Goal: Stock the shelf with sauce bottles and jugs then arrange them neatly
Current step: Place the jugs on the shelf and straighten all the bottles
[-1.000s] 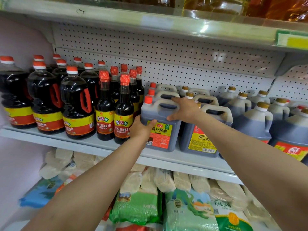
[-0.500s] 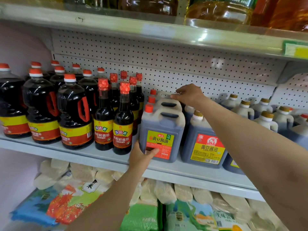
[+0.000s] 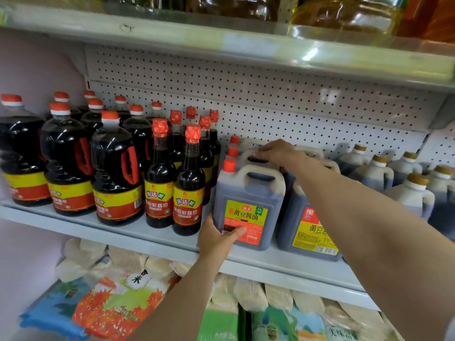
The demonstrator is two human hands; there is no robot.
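Observation:
A grey soy sauce jug point(image 3: 248, 193) with a red cap and yellow-red label stands at the front of the grey shelf point(image 3: 147, 233). My left hand point(image 3: 218, 238) grips its lower left corner, thumb across the label. Behind it stands a second like jug point(image 3: 242, 157); my right hand point(image 3: 279, 152) rests on its top handle with fingers laid flat. A third red-capped jug sits further back, mostly hidden. To the right a jug with a yellow label point(image 3: 309, 233) is partly covered by my right forearm.
Left of the jugs stand tall slim sauce bottles point(image 3: 189, 183) and big round bottles with red handles point(image 3: 115, 173). Pale gold-capped jugs point(image 3: 414, 195) fill the right side. Oil bottles point(image 3: 344, 16) sit on the shelf above, rice bags point(image 3: 118, 306) below.
My right hand came forward from the back row down onto the second jug's handle. My left hand slid lower on the front jug and now holds its bottom corner.

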